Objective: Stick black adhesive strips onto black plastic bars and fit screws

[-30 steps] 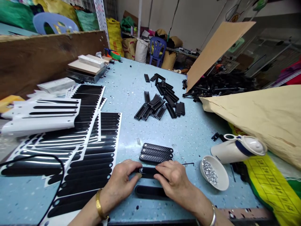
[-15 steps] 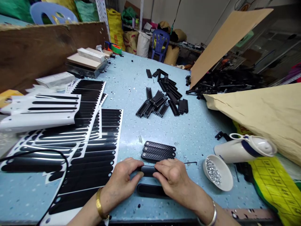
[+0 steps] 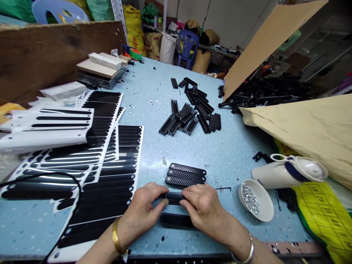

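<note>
Between my two hands lies a smooth black strip-shaped piece. My left hand pinches its left end between thumb and fingers, and my right hand pinches its right end. Just below, a second long black piece rests on the blue table, its right end partly under my right hand. Textured black pieces with small screws at their ends lie side by side right above my hands. A thin black hex key sticks out to the right of them.
Sheets of black stickers cover the left side, crossed by a black cable. Several black parts are scattered farther back. At the right are a white bowl of small metal pieces and a white jug.
Both hands keep their hold on the black piece and have hardly moved. The camera view has shifted slightly.
</note>
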Available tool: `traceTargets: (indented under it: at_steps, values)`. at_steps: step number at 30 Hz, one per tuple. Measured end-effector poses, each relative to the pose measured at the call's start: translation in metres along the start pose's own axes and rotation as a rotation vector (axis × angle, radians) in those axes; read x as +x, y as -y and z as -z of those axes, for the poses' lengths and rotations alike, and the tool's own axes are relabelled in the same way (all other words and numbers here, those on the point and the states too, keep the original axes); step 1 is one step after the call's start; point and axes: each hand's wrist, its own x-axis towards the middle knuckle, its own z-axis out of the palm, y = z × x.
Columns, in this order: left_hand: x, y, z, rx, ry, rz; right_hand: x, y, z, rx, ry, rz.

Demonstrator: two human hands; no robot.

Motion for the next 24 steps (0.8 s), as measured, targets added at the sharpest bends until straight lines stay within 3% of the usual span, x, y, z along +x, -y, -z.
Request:
traceTargets:
  at_steps: [11,17,24]
  values:
    - [-0.0002,-0.0026,0.0019,-0.006,-0.024,-0.022,0.0015,0.0008,-0.0004,-0.032,0.013,-0.016]
    - [-0.0002,0.0006,-0.0010,0.037,-0.071,-0.226,0.0023,-0.0005,0.0006,-0.008,0.010,-0.023]
    - [0.0016,0.0035,-0.0012,0.082,-0.068,-0.250,-0.0052,-0.0077,-0.0021,0.071,-0.072,-0.003]
